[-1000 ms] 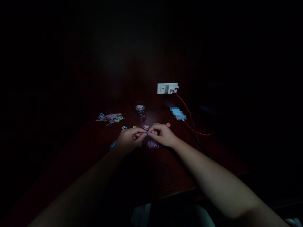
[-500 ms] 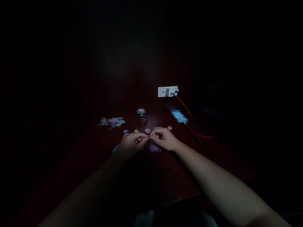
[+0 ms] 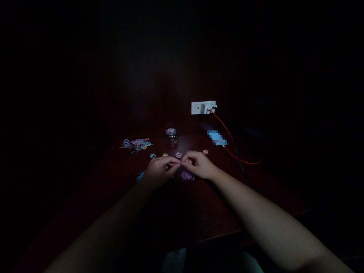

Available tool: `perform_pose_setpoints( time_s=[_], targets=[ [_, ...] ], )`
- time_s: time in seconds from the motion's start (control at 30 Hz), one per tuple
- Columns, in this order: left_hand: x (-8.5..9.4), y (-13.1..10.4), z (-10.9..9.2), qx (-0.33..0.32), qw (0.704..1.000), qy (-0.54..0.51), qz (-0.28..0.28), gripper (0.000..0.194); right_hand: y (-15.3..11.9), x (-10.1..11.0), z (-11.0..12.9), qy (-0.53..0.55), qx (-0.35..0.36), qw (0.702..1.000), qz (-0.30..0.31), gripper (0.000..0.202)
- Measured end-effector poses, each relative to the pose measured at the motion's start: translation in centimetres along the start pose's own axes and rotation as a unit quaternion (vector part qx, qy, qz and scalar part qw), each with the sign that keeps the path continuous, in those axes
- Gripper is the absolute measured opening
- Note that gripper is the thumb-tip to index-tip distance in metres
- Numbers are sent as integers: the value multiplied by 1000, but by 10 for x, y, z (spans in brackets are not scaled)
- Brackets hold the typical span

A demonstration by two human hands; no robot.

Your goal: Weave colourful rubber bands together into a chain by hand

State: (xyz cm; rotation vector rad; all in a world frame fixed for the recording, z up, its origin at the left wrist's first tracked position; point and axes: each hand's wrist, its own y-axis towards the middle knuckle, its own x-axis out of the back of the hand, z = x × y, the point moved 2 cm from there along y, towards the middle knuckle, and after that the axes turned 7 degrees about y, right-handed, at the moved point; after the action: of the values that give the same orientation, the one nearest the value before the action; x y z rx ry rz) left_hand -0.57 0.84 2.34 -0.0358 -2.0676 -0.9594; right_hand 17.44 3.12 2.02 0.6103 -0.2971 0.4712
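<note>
My left hand and my right hand meet fingertip to fingertip above the dark red table. Both are pinched around something tiny, too small and dark to name. Under my right hand lies a bunch of purple bands. Blue bands show beside my left hand. Just beyond the fingers sit a pink bunch, a yellow band, a blue band and a salmon-coloured band.
A mixed heap of coloured bands lies at the back left. Near it stands a lidded clear jar. A blurred phone at the right joins a red cable running to a wall socket. A black cable hangs alongside.
The view has shifted slightly, so the objects sit a little further right and higher. Both hands keep their pinch, with only a slight change in the fingers.
</note>
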Motion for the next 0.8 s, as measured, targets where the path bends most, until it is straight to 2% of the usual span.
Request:
perform_pose_setpoints(
  time_s=[0.33, 0.8],
  targets=[
    [-3, -2, 5, 32, 999, -32, 3, 13, 0, 2, 3, -28, 9, 1000, -3, 10],
    [-3, -1, 5, 21, 998, -59, 12, 12, 0, 2, 4, -37, 14, 999, -2, 13]
  ],
)
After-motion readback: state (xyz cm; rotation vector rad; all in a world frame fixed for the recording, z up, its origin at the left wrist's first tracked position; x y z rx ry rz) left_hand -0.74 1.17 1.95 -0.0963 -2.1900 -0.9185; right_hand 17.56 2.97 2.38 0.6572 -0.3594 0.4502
